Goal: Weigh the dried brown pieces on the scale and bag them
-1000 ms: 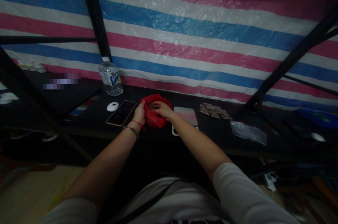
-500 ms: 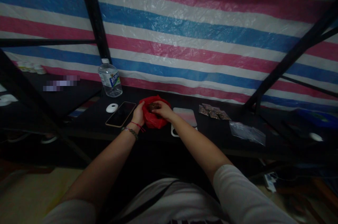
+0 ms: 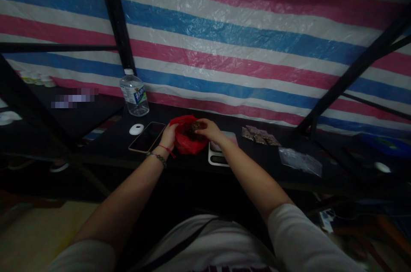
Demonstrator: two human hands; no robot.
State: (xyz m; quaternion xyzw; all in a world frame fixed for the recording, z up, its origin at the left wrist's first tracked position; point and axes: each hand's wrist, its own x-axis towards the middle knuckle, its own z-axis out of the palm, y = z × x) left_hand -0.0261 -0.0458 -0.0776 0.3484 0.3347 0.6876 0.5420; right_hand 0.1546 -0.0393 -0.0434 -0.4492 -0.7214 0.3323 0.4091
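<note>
Around the one crumpled red plastic bag [image 3: 188, 139] I count one clear plastic water bottle [image 3: 135, 93], one small white oval puck [image 3: 136, 129] and one dark slab phone [image 3: 147, 136] to its left; to its right, one white scale [image 3: 218, 155], one cluster of small dark packets [image 3: 261, 135], too dim to count, and one clear plastic bag [image 3: 300, 161].

The red bag [image 3: 186, 141] is thin, crinkled plastic, lying slumped on the dark table near its front edge, with its mouth open at the top. The left hand [image 3: 169, 136] grips its left side. A small dark brown packet [image 3: 195, 126] sits at the bag's mouth, pinched in the fingers of the right hand [image 3: 210, 131] just above the red plastic.
</note>
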